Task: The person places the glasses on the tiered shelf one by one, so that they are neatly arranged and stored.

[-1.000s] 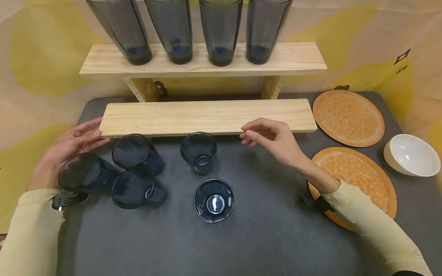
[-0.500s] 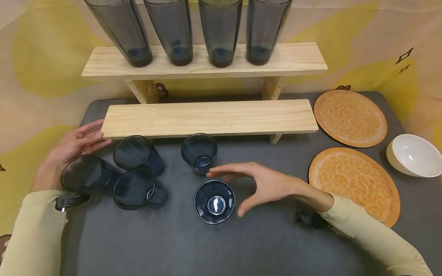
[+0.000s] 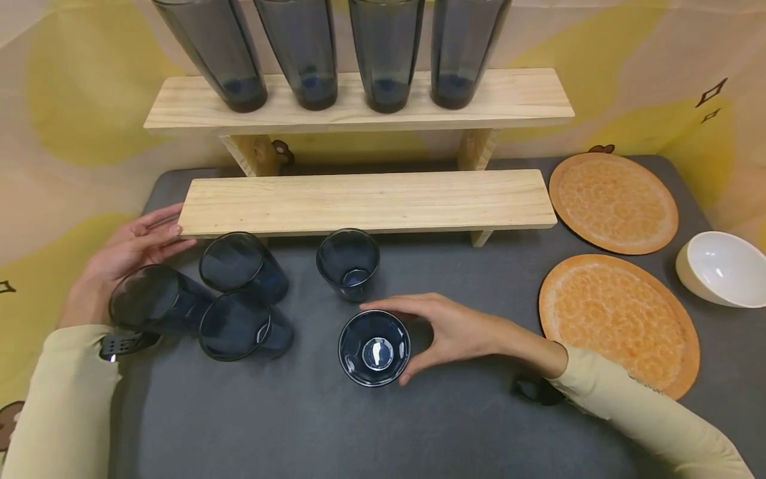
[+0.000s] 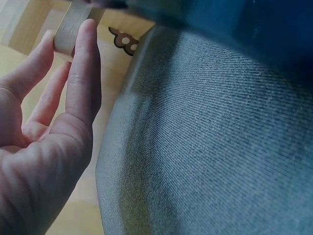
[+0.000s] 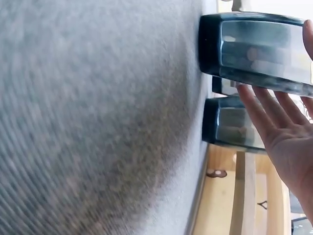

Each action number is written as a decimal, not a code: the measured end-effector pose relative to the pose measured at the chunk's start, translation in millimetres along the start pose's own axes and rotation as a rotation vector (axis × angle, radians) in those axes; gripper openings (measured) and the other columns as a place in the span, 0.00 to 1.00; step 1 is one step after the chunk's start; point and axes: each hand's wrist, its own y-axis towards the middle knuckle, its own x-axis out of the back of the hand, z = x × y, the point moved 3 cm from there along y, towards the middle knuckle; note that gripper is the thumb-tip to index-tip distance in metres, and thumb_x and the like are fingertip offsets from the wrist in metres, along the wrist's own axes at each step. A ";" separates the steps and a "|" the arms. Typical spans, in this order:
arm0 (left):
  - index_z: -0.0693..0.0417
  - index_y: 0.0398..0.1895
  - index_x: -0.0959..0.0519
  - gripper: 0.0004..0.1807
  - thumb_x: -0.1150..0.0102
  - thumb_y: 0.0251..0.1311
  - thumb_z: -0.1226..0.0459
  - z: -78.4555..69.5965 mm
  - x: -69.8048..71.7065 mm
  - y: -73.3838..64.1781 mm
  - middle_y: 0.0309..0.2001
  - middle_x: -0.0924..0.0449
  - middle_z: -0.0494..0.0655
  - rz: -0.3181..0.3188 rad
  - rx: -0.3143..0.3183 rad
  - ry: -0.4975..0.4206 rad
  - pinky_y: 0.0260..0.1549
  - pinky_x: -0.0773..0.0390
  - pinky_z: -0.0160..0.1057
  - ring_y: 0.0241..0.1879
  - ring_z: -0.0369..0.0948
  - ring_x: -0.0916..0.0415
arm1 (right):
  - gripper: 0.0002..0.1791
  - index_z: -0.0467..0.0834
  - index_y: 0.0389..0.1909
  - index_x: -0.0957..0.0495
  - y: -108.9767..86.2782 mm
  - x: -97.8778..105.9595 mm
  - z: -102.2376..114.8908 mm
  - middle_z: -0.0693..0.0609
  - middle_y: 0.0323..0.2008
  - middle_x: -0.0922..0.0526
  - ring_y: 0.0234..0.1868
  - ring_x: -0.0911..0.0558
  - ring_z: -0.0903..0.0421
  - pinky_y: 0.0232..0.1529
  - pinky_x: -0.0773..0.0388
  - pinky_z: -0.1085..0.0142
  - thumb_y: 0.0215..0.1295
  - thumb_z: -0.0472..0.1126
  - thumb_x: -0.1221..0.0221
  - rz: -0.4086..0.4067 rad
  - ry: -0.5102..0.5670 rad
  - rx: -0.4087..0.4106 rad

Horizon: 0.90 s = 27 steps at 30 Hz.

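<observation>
My right hand (image 3: pixel 445 329) is around an upright dark blue drinking glass (image 3: pixel 353 362), thumb at the near side of its rim and fingers at the far side. In the right wrist view, the fingers (image 5: pixel 261 105) lie along this glass (image 5: pixel 264 51), which has its base on the cloth. Another glass (image 3: pixel 344 256) stands just behind it, by the shelf's front edge. My left hand (image 3: pixel 128 256) holds the left end of the wooden shelf's (image 3: pixel 371 203) lower board between thumb and fingers. The left wrist view has the board's end (image 4: pixel 70 32) between thumb and fingertip.
Three more dark glasses (image 3: pixel 236 326) stand close together beside the left forearm. Several tall glasses (image 3: pixel 389 60) line the upper board (image 3: pixel 520 100). Two round tan mats (image 3: pixel 622 319) and a white bowl (image 3: pixel 721 269) are at the right, on grey cloth (image 3: pixel 443 432).
My right hand has come from the shelf's front edge toward me and left, spread, then closed around the near glass. The left hand has stayed at the shelf end.
</observation>
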 end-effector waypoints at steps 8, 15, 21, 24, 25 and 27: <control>0.54 0.61 0.24 0.25 0.61 0.70 0.81 0.3 0.9 0.2 0.52 0.20 0.54 0.033 -0.003 -0.003 0.48 0.15 0.41 0.48 0.48 0.17 | 0.49 0.39 0.68 0.32 -2.2 -3.2 1.8 0.50 0.63 0.25 0.63 0.26 0.56 0.65 0.26 0.63 0.44 0.47 0.22 -0.053 0.045 0.014; 0.54 0.60 0.24 0.25 0.61 0.70 0.81 1.8 2.3 -0.8 0.51 0.19 0.54 0.042 0.004 -0.020 0.47 0.15 0.41 0.47 0.48 0.17 | 0.48 0.37 0.67 0.31 -4.2 -3.9 2.0 0.48 0.61 0.23 0.62 0.24 0.55 0.62 0.22 0.61 0.43 0.44 0.21 -0.097 0.101 0.010; 0.53 0.60 0.24 0.25 0.61 0.70 0.81 1.4 1.3 0.6 0.51 0.19 0.53 0.015 -0.011 0.022 0.47 0.15 0.40 0.47 0.47 0.17 | 0.49 0.39 0.66 0.29 -10.0 3.1 0.1 0.49 0.60 0.22 0.61 0.23 0.55 0.57 0.19 0.61 0.40 0.43 0.20 -0.152 0.120 -0.058; 0.54 0.60 0.24 0.25 0.61 0.69 0.81 0.8 0.9 0.5 0.51 0.19 0.54 0.022 -0.016 0.014 0.47 0.15 0.40 0.47 0.47 0.17 | 0.50 0.41 0.66 0.29 -13.5 10.4 1.4 0.51 0.60 0.21 0.60 0.22 0.56 0.56 0.18 0.61 0.38 0.43 0.19 -0.177 0.114 -0.086; 0.54 0.60 0.24 0.25 0.61 0.69 0.81 0.6 0.8 0.4 0.51 0.19 0.54 0.025 -0.017 0.014 0.47 0.15 0.40 0.47 0.47 0.17 | 0.50 0.40 0.66 0.29 -14.6 13.2 2.5 0.50 0.60 0.21 0.59 0.22 0.56 0.55 0.17 0.61 0.38 0.43 0.19 -0.185 0.114 -0.088; 0.54 0.60 0.24 0.25 0.60 0.69 0.81 0.1 0.7 0.2 0.51 0.19 0.53 0.026 -0.017 0.020 0.47 0.15 0.40 0.46 0.47 0.16 | 0.50 0.41 0.66 0.29 -16.9 19.7 5.6 0.50 0.59 0.21 0.58 0.21 0.55 0.55 0.17 0.61 0.37 0.42 0.19 -0.200 0.114 -0.089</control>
